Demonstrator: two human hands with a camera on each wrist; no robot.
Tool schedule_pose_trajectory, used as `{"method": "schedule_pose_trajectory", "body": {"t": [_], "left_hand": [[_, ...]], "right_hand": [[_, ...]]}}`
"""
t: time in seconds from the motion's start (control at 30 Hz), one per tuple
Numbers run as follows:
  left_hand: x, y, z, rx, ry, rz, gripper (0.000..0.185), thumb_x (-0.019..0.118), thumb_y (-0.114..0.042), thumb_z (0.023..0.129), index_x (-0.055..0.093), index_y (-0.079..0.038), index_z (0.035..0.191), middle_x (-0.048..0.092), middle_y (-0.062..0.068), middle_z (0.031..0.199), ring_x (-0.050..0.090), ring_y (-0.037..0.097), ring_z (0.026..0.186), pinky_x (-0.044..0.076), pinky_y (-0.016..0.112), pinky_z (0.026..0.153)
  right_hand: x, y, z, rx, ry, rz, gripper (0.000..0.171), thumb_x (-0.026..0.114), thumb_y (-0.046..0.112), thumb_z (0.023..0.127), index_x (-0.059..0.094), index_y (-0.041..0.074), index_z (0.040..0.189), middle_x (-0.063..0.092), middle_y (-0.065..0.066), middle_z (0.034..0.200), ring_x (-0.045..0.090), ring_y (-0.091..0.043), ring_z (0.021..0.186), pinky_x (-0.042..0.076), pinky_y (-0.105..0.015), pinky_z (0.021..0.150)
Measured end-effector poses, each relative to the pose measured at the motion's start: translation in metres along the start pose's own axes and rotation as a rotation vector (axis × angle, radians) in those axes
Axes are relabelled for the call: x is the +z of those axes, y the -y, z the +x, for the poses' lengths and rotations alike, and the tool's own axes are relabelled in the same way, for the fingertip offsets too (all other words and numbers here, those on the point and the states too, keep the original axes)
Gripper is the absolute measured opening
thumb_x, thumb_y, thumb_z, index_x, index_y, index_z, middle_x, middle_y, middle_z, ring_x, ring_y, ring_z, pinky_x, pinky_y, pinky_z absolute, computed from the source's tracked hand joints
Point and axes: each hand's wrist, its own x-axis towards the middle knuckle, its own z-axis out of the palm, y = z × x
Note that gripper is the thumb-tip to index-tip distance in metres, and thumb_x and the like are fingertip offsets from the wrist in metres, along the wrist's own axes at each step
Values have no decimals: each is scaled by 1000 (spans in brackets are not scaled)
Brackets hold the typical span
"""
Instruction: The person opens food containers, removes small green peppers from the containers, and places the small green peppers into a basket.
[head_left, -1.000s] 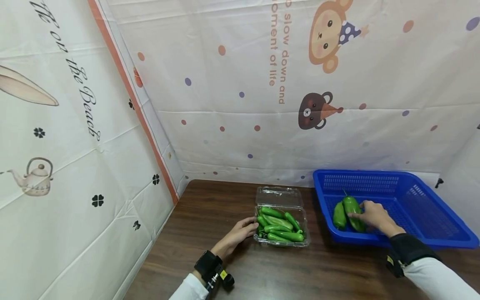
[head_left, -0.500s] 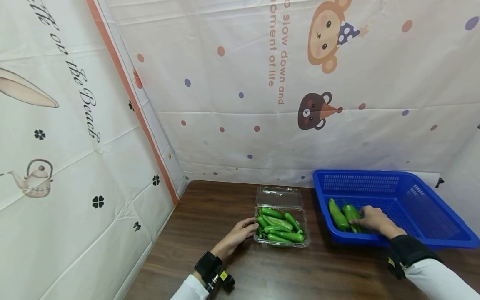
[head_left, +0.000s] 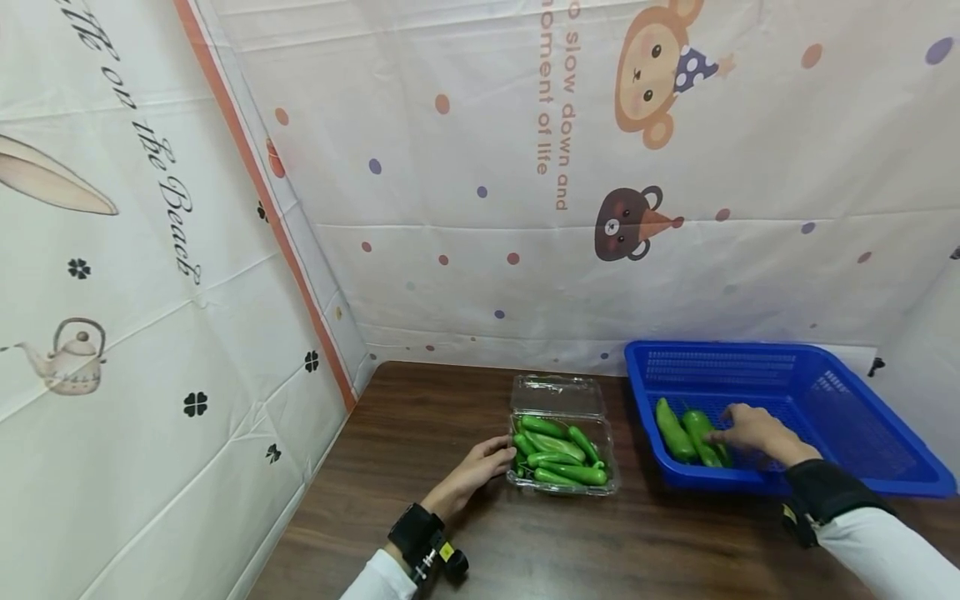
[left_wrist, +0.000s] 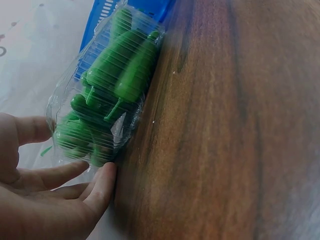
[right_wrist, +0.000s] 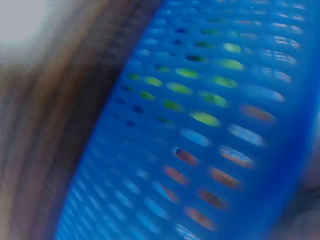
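Wood-grained worktop: left grip, fingers spread, is touching ribbed plastic box; right grip, hold unclear, is overlapping peppers slanting far-left.

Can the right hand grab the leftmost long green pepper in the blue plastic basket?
Probably yes. The right hand is over the open blue plastic basket, and the leftmost long green pepper lies uncovered, just past another green pepper.

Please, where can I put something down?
Table: bare between clear container and left curtain, and between both wristbands. Blue basket: bare at right. Crowded: the container, holding green peppers; the basket's left, with other peppers and the right hand.
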Motion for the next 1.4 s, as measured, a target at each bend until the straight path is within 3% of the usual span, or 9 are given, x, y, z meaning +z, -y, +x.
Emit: {"method": "schedule_pose_trajectory", "body": {"t": [0.13, 0.27, 0.43, 0.53, 0.67, 0.87, 0.97, 1.4], "left_hand": [[-1, 1, 0, -4, -5, -5, 66, 55, -37, 106, 35, 0, 157, 37, 27, 160, 45, 44, 143, 42, 56, 120], [-1, 2, -1, -5, -6, -4, 66, 55, -37, 106, 35, -1, 157, 37, 27, 160, 45, 45, 143, 42, 56, 119], [0, 1, 1, -6, -7, -11, 66, 55, -37, 106, 35, -1, 157, 37, 27, 160, 45, 44, 143, 41, 56, 120], [0, 1, 1, -4, -9, -9, 67, 55, -37, 106, 35, 0, 157, 38, 27, 159, 46, 44, 142, 41, 56, 120], [0, 2, 2, 0, -8, -7, 67, 55, -37, 106, 34, 0, 157, 38, 28, 159, 46, 44, 142, 41, 56, 120], [0, 2, 1, 6, -4, -6, 66, 54, -37, 107, 34, 1, 158, 37, 28, 160, 46, 44, 143, 42, 55, 120], [0, 2, 1, 13, -9, -4, 66, 54, -36, 107, 34, 1, 157, 37, 28, 159, 46, 44, 142, 42, 55, 119], [2, 2, 2, 10, -20, -2, 66, 55, -34, 106, 33, 3, 157, 36, 28, 160, 48, 45, 141, 42, 56, 119]], "right_hand": [[-16, 8, -5, -31, -52, -6, 75, 67, 35, 98, 42, -25, 133, 59, -44, 110, 64, -22, 63, 58, -35, 51], [-31, 17, -9, -73, -123, -46, 76, 68, 37, 96, 44, -24, 133, 60, -44, 111, 60, -22, 58, 53, -34, 50], [-48, 32, -14, -126, -245, -106, 71, 71, 37, 94, 51, -21, 131, 60, -44, 117, 66, -46, 83, 57, -53, 62], [-55, 43, -15, -146, -298, -113, 68, 72, 35, 94, 52, -19, 131, 63, -41, 113, 65, -52, 92, 56, -63, 68], [-61, 58, -15, -163, -346, -102, 67, 72, 35, 95, 51, -16, 134, 64, -39, 111, 66, -51, 92, 57, -61, 67], [-62, 82, -15, -232, -446, -70, 66, 71, 34, 96, 50, -10, 139, 58, -43, 128, 60, -58, 109, 58, -66, 74], [-62, 96, -16, -262, -481, -61, 65, 72, 35, 96, 51, -8, 140, 58, -41, 130, 60, -58, 110, 59, -65, 76], [-52, 153, -17, -346, -514, -71, 57, 75, 28, 94, 56, -1, 140, 61, -35, 129, 62, -51, 110, 61, -57, 69]]}}
